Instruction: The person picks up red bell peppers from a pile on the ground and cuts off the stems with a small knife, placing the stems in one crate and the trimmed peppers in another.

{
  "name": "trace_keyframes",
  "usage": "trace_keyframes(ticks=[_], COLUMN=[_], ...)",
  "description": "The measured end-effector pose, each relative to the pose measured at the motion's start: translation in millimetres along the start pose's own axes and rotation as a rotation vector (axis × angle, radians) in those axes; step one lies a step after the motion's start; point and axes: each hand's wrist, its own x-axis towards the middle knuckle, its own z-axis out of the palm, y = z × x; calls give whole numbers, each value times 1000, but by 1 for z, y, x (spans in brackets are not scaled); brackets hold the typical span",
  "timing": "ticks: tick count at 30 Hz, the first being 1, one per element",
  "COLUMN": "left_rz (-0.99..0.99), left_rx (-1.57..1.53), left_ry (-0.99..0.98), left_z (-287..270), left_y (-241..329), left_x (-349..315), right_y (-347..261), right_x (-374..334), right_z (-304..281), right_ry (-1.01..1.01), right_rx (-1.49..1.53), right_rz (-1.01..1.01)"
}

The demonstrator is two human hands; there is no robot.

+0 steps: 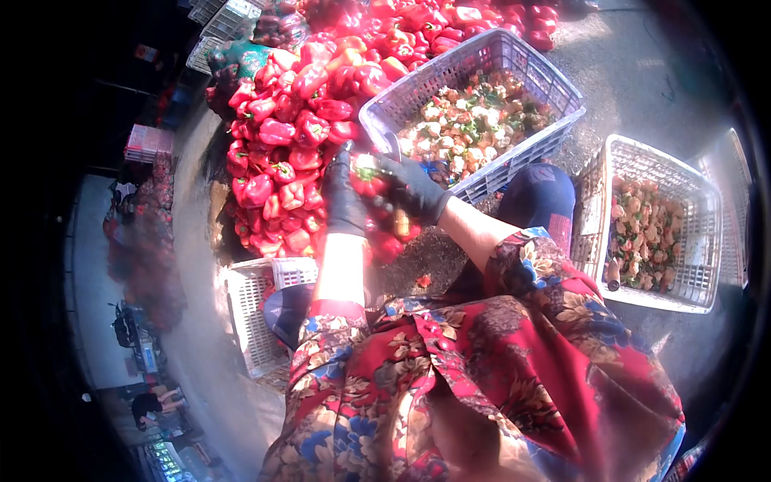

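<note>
"Head view: what lies nearest you?"

"Your flowered shirt (442,345), red with blue and tan blooms, fills the bottom. Past it your right knee (536,197) shows, in dark blue."

"And your hands?"

"Both wear black gloves. Your left hand (345,197) is closed along the left side of a red pepper (371,185), which sits between your two hands, a pale and green patch on its top. Your right hand (414,189) is at its other side, fingers bent; blur hides whether it grips. A grey strip (392,145) shows just above that hand, too unclear to name."

"What stands around you?"

"By your left knee, a white crate (250,313). To the right of your right knee, another, the right crate (592,217), with pale and green scraps (645,233) in it. Ahead and to the right, a purple crate (526,157), tilted in view, holding cores (482,120)."

"Farther out?"

"A big pile (281,165) of red peppers spreads ahead of you, a green net (250,59) at its left edge, stacked crates (221,24) beyond."
</note>
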Motion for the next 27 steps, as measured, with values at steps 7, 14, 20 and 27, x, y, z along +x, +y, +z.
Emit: trace_keyframes(ticks=[7, 14, 20, 27], left_rz=[-108, 339, 506, 498], left_rx=[-322, 14, 357, 343], left_ry=[-458, 19, 25, 25], left_z=[-7, -14, -13, -19], left_y=[-2, 0, -12, -4], left_x=[7, 9, 13, 8], right_y=[21, 15, 22, -10], right_x=[10, 11, 24, -1], right_z=[-14, -2, -2, 25], right_ry=[-9, 306, 169, -5], right_rx=[-430, -660, -586, -462], right_rz=[-569, -307, -96, 72])
